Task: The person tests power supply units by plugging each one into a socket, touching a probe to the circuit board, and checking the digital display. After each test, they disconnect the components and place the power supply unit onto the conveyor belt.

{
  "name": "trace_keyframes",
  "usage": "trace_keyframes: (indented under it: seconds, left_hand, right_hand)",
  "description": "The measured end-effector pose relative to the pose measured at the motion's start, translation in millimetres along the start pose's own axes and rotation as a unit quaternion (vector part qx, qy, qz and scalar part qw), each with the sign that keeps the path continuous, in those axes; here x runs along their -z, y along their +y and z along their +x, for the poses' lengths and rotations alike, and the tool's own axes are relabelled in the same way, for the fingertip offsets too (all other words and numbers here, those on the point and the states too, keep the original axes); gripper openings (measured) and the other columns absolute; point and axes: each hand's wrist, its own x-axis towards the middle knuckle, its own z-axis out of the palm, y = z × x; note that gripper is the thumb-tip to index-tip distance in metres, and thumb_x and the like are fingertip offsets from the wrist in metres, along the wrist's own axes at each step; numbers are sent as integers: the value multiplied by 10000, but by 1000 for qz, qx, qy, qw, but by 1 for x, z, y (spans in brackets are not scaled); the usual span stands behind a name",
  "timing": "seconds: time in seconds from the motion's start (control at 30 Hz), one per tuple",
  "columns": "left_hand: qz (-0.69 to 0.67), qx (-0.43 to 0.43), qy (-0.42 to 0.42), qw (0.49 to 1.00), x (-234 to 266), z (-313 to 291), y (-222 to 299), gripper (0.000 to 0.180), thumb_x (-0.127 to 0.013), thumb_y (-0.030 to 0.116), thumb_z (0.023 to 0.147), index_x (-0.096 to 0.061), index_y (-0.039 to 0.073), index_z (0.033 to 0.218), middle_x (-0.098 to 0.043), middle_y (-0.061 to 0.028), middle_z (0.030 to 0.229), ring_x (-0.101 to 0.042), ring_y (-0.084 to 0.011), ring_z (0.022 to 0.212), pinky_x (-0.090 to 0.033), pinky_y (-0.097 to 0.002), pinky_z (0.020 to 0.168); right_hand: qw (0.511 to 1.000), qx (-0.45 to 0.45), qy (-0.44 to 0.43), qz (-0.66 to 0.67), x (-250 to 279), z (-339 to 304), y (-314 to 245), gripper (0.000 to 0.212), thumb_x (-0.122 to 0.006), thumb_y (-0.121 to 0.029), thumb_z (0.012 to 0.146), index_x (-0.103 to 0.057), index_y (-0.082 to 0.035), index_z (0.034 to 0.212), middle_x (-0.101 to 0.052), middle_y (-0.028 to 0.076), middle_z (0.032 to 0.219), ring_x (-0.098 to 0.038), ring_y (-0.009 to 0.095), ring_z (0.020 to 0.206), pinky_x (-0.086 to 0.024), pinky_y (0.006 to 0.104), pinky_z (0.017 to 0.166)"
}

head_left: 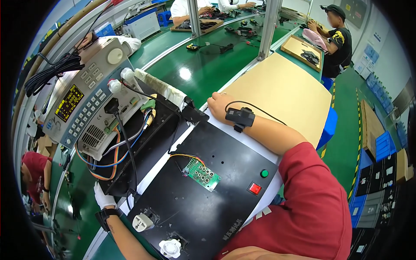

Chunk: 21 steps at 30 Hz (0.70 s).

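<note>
My two hands are well apart, with the black box (236,190) lying between them. The left hand (105,198), in a white glove, is up against the near end of the black tray (149,138) under the tester (93,93); some fingers are hidden, so I can't tell whether they grip. The right hand (219,104), bare, is just past the box's far edge, beside the tan board (286,97); I can't make out whether it is closed on anything.

The step looks to me like steadying the gear by its edges. To do it well I'd set both palms flat and low, push evenly, and leave slack in the cord running between the hands from the black plug (112,105). I'd stay clear of the bare circuit board (203,175) and its thin wires (190,155), which could tug loose, and mind that the right forearm doesn't brush the switch.

Counting: one box, one tray, one tester with one screen (69,102). On the box, one circuit board with what look like six round contacts, one green button (264,173) and one red switch (255,188) below the right forearm, and two white fittings nearer the left forearm: a socket (141,222) and a round one (170,248).
</note>
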Motion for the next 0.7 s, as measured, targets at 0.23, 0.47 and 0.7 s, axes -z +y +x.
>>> trace_keyframes:
  seconds: [0.23,0.47,0.7]
  left_hand:
    - [-46,-8,-2,999,4,1,18,534,-535,-19,663,-426,7,1185,-470,-189,1175,-456,-348,1071,-360,-356,915]
    - [19,6,2,1000,7,0,24,507,-521,-11,677,-438,3,1177,-495,-187,1143,-470,-347,1055,-364,-349,910]
    - [17,-20,11,1000,4,1,19,503,-527,7,681,-440,4,1177,-493,-184,1149,-471,-342,1057,-367,-349,908]
  right_hand:
    - [999,21,-3,-27,5,1,-2,141,-496,-172,793,-548,-47,837,-518,125,820,-552,302,780,-444,393,703]
    - [993,7,108,48,5,-3,3,187,-531,-205,773,-563,-42,858,-536,129,885,-540,304,841,-434,400,742]
    - [995,0,97,18,4,-2,4,223,-547,-243,764,-546,-31,832,-534,130,880,-533,310,853,-427,396,750]
